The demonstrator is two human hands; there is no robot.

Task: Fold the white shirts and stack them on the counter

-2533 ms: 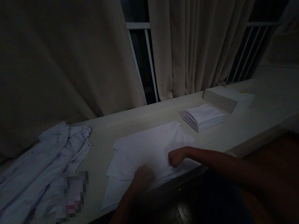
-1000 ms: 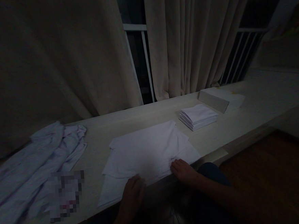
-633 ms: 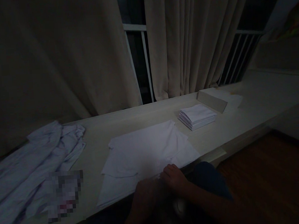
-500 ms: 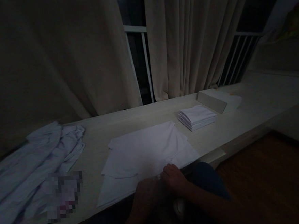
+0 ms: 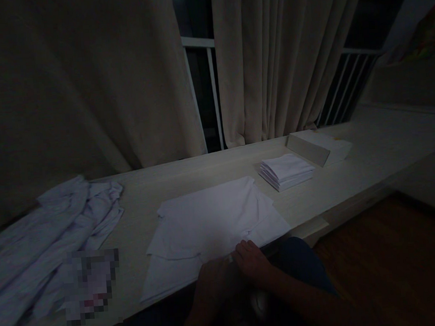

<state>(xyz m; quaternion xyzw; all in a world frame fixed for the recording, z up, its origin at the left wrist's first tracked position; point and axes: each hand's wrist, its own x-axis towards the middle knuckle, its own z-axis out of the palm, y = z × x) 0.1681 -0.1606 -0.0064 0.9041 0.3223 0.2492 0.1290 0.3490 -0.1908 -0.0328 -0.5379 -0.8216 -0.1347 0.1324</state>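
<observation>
A white T-shirt (image 5: pixel 214 218) lies spread flat on the long pale table (image 5: pixel 188 177), with its near hem at the table's front edge. My right hand (image 5: pixel 251 260) sits at the middle of that hem, its fingers curled over the cloth. My left hand (image 5: pixel 213 282) is close beside it on the left, just below the table edge and touching the same hem. The light is too dim to show the left hand's grip.
A heap of crumpled white garments (image 5: pixel 54 229) lies at the left. A stack of folded white shirts (image 5: pixel 287 170) and a flat box (image 5: pixel 318 146) stand at the right. Curtains (image 5: pixel 270 60) and a window frame are behind. Dark wooden floor lies at the right.
Both hands have slid inward along the shirt's near hem and now meet at its middle. Over the last half second they hardly move.
</observation>
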